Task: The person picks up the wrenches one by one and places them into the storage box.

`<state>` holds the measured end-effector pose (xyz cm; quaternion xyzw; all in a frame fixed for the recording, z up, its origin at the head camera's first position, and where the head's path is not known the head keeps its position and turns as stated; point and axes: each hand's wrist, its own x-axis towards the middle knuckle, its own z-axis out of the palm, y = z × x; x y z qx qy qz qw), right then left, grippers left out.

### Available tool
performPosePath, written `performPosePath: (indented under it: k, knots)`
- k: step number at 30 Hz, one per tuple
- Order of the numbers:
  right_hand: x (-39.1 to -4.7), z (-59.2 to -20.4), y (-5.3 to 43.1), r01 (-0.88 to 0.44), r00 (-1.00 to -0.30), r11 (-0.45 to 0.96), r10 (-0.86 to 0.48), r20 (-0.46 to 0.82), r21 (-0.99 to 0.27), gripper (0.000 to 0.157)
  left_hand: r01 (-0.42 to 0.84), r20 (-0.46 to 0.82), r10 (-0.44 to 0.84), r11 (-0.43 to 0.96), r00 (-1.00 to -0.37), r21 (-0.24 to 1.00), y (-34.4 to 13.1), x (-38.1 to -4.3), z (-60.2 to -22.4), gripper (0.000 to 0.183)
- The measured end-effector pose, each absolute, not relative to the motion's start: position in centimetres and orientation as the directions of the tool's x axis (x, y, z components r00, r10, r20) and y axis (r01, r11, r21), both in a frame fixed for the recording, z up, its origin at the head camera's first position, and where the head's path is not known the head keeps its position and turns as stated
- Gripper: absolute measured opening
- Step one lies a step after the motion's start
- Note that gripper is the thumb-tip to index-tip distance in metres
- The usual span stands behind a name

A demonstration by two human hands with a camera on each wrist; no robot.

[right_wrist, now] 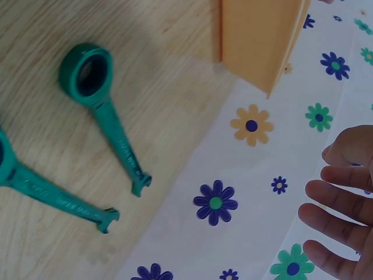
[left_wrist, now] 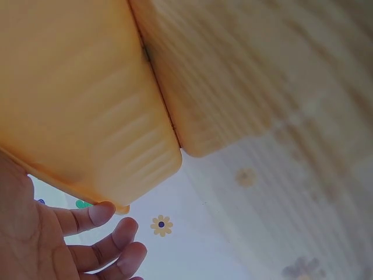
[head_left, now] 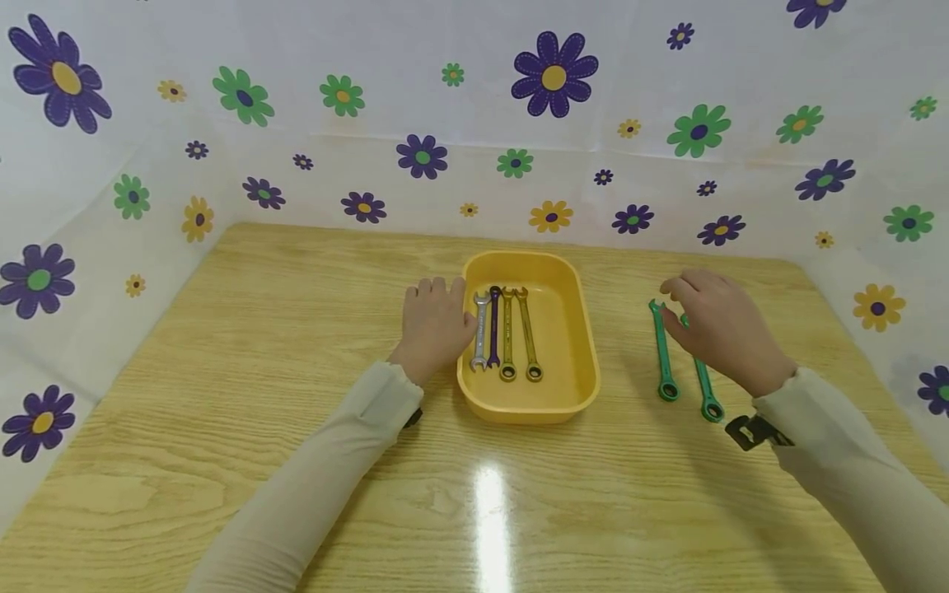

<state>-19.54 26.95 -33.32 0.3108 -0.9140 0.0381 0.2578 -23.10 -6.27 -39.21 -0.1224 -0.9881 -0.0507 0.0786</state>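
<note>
A yellow plastic tray stands on the table, and my left hand holds its left rim. The thumb lies over the rim, and the other fingers are loosely bent along the outside. Inside the tray lie a silver wrench, a purple wrench and two gold-coloured wrenches, side by side. To the tray's right, two green ratcheting wrenches rest on the table. My right hand hovers above them with relaxed fingers and nothing in its grasp; it partly hides the right-hand wrench in the head view.
The wood-grain table extends on both sides of the tray. A white cloth with printed flowers hangs along the back and both sides. Black wrist-camera mounts show at the sleeves.
</note>
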Motion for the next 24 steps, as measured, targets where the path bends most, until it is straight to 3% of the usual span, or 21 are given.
performPosePath:
  k: [12, 24]
  knots:
    - [-19.4, -35.5, 29.7, -0.535, -0.717, 0.838, -0.519, 0.465, 0.111, 0.023, 0.236, 0.171, 0.222, 0.969, -0.960, 0.072, -6.1, -22.7, -39.6, 0.032]
    - [-19.7, -37.1, 31.5, -0.543, -0.703, 0.832, -0.523, 0.483, 0.111, 0.021, 0.231, 0.163, 0.217, 0.970, -0.962, 0.072, -6.0, -22.6, -39.7, 0.034]
